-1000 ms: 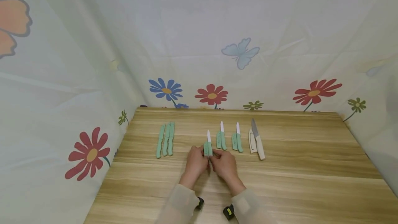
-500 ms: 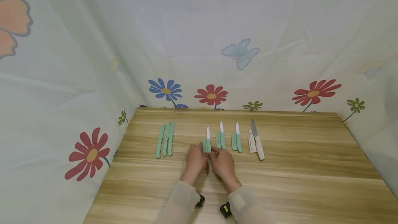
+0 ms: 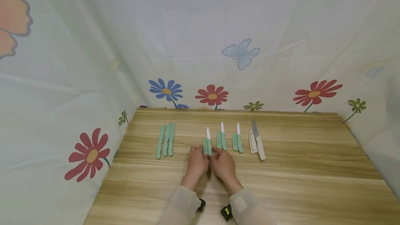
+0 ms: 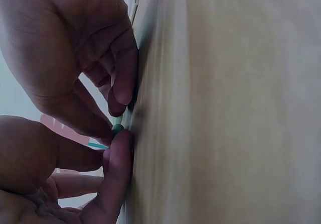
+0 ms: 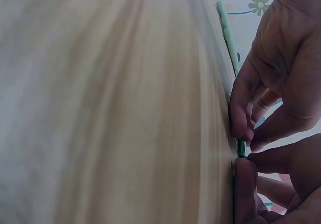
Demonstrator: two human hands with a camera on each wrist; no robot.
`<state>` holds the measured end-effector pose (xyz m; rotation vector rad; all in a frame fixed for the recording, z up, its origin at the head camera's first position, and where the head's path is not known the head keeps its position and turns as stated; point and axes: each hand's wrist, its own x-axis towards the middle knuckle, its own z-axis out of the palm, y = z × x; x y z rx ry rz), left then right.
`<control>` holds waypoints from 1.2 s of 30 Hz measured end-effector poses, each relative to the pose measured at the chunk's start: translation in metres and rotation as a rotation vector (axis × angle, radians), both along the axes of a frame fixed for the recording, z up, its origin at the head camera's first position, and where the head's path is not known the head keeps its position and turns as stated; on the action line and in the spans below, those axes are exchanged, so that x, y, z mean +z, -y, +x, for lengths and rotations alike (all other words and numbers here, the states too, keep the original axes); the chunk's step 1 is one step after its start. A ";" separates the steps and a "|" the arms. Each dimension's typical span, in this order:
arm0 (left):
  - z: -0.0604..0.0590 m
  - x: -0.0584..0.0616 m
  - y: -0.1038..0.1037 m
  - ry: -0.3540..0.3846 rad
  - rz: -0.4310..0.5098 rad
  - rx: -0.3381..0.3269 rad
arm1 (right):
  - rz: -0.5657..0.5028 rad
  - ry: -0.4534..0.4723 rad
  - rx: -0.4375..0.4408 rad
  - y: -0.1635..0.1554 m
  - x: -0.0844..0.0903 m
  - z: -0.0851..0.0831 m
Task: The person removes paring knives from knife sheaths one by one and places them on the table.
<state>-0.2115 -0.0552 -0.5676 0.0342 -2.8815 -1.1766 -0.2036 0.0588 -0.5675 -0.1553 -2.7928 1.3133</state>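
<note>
Toward the wooden table's [image 3: 312, 155] far edge, a white-bladed, green-handled knife [image 3: 209, 143] is pinched by the right hand [image 3: 223, 163], a flat green sheath [image 3: 205, 146] — illegibly marked — by the left hand [image 3: 197, 164]; lower ends are hidden.

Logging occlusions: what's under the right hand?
Wooden table shows around the right hand, which touches a green knife. What lies beneath the hand is covered from the head camera.

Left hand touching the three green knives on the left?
Apart: the head view shows bare table between the left hand and the three green knives.
</note>
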 end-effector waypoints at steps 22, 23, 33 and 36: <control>-0.021 0.005 0.010 0.187 -0.002 -0.101 | 0.109 0.089 0.033 0.006 0.005 -0.007; -0.021 0.006 0.010 0.190 -0.001 -0.102 | 0.114 0.090 0.035 0.006 0.005 -0.007; -0.023 0.007 0.009 0.193 -0.013 -0.115 | 0.149 0.106 0.015 0.009 0.003 -0.014; -0.023 0.006 0.009 0.183 -0.035 -0.124 | 0.167 0.091 0.002 0.010 0.000 -0.016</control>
